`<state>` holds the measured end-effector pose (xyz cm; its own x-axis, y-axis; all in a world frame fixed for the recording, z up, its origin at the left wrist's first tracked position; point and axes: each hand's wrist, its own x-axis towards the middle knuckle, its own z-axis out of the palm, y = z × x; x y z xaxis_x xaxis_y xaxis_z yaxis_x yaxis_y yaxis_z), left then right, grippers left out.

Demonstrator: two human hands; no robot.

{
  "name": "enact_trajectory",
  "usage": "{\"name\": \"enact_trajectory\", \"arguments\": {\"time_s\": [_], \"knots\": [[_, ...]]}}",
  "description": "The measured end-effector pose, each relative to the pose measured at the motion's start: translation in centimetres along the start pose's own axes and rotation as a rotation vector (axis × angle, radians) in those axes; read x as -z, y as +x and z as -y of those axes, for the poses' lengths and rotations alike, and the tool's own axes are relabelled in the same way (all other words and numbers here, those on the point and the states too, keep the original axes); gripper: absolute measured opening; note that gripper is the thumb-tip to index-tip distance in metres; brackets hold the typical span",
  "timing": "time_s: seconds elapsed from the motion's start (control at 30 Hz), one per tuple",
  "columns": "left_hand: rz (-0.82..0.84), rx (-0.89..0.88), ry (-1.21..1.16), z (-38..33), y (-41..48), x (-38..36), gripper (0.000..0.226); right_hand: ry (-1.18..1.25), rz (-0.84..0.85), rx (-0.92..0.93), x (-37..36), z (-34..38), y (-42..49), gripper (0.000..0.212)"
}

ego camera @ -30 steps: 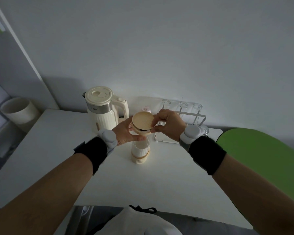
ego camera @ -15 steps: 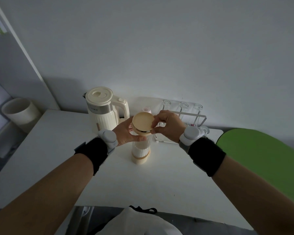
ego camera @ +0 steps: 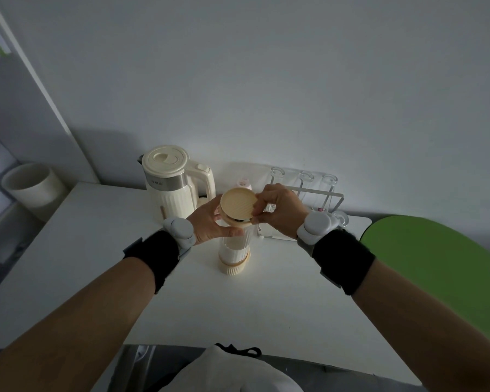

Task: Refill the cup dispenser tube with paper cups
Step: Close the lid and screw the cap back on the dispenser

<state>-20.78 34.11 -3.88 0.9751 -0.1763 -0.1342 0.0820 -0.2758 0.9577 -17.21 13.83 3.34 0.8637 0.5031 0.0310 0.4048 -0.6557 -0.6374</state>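
A ribbed, clear cup dispenser tube (ego camera: 234,251) with a cream base stands upright on the white table (ego camera: 210,306), white paper cups showing inside it. My left hand (ego camera: 210,222) wraps around the tube's upper part. A round beige lid (ego camera: 237,204) sits tilted at the tube's top, a dark gap showing under its near edge. My right hand (ego camera: 277,212) pinches the lid's right rim with thumb and fingers.
A cream electric kettle (ego camera: 171,185) stands just behind and left of the tube. A wire rack with upturned glasses (ego camera: 306,193) is behind my right hand. A green round surface (ego camera: 436,264) lies to the right, and a white bin (ego camera: 30,185) sits off the table's left side.
The lid has tipped slightly, its near edge lifting off the tube's top. Both hands stay in nearly the same place.
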Motion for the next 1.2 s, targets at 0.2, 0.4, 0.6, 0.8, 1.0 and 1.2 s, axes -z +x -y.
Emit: {"name": "enact_trajectory", "arguments": {"time_s": [0.2,0.4,0.6,0.8,1.0,1.2], "knots": [[0.074,0.004,0.02,-0.8,0.0,0.5,0.095,-0.03,0.008,0.015,0.2,0.1,0.1,0.016],[0.004,0.045,-0.176,-1.3,-0.6,0.5,0.116,-0.048,0.054,0.063,0.8,0.3,0.1,0.011],[-0.103,0.018,-0.16,-1.4,-0.7,0.0,0.072,0.263,-0.084,0.025,0.8,0.9,0.1,0.012],[-0.157,0.072,-0.313,-2.0,0.1,-0.2,0.05,0.41,-0.125,-0.24,-1.8,0.1,0.7,0.033],[-0.201,0.076,-0.261,-2.5,0.8,-0.9,0.032,0.516,-0.058,-0.33,-3.2,0.8,0.7,0.038],[-0.211,0.078,-0.255,-2.0,0.7,-1.1,0.039,0.486,-0.065,-0.318,-3.4,0.3,0.7,0.034]]}}
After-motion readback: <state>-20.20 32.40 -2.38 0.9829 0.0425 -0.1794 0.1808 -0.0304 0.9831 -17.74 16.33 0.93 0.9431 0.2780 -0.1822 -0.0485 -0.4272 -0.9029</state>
